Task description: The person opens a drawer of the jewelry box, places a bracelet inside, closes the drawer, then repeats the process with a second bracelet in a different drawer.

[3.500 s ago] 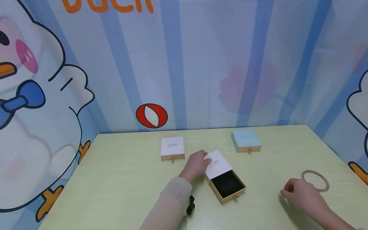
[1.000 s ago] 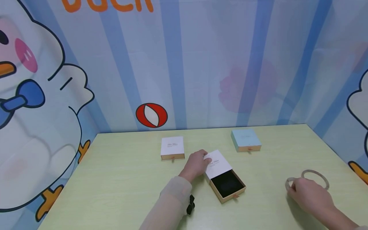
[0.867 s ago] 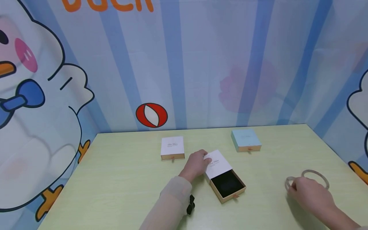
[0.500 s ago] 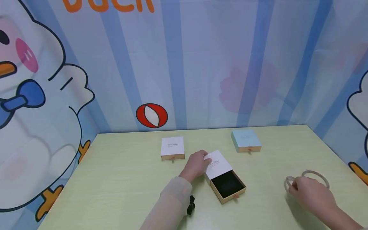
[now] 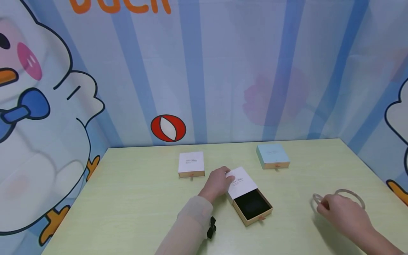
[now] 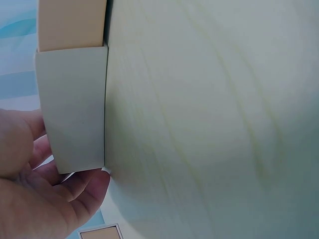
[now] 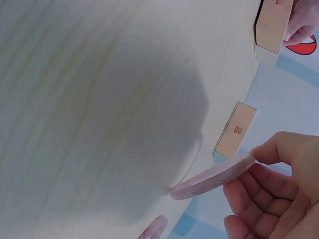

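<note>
My left hand (image 5: 218,182) grips the back end of a white box sleeve (image 5: 241,182), thumb on its top. Out of the sleeve's front, a tan drawer (image 5: 253,205) with a black lining is slid partway. In the left wrist view the fingers curl around the end of the sleeve (image 6: 72,109). My right hand (image 5: 345,216) pinches a pale, translucent bangle (image 7: 214,178) between thumb and fingers, tilted close over the table. Beside that hand a second bangle (image 5: 358,199) lies on the table, partly hidden behind it in the head view.
Behind my left hand stands a closed white drawer box (image 5: 191,163). A closed light-blue box (image 5: 273,155) sits at the back right. All rest on a pale wooden table (image 5: 134,198), backed by a blue cartoon-printed cloth (image 5: 220,71).
3.5 seconds ago the pinched bangle was not visible at the right fingers. Over the last second it has shifted slightly left and up, changing tilt. The left hand and its box have stayed still.
</note>
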The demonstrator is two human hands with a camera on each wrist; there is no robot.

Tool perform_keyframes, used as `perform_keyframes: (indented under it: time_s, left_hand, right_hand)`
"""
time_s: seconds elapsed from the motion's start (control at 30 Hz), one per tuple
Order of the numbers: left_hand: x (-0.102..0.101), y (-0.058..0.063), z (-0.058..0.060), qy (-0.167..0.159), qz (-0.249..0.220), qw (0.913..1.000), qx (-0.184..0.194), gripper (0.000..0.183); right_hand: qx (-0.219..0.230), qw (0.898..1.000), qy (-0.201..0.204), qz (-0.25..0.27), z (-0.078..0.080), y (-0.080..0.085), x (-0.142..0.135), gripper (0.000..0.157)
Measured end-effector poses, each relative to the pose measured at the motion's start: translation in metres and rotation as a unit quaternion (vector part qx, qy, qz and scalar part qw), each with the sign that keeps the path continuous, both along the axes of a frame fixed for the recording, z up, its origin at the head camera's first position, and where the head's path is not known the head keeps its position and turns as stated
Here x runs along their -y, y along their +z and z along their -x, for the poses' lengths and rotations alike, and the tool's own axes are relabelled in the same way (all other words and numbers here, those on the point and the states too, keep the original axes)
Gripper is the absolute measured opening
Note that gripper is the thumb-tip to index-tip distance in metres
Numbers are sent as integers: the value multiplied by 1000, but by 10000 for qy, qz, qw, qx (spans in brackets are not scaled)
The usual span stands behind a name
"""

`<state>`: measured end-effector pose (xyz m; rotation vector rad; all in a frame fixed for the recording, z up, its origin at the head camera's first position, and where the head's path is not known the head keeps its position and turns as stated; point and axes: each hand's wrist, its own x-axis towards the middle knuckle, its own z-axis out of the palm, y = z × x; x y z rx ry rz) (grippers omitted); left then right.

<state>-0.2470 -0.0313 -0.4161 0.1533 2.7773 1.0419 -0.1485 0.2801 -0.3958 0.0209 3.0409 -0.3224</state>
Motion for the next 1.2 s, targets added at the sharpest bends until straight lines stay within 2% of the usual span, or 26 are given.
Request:
perform_keyframes:
  time_s: [0.43, 0.8, 1.2]
  left_hand:
    - [0, -1, -1, 59, -7, 10000, 5, 36]
    - [0, 1, -1, 58, -13, 10000, 6, 36]
    - [0, 1, 0, 41, -37, 10000, 21, 36]
  right_hand:
    - [-162, 9997, 34, 171, -2, 4, 3, 18]
    - [-109, 9992, 61, 368, -2, 8, 7, 19]
    - [-170, 9986, 112, 495, -5, 10, 10, 25]
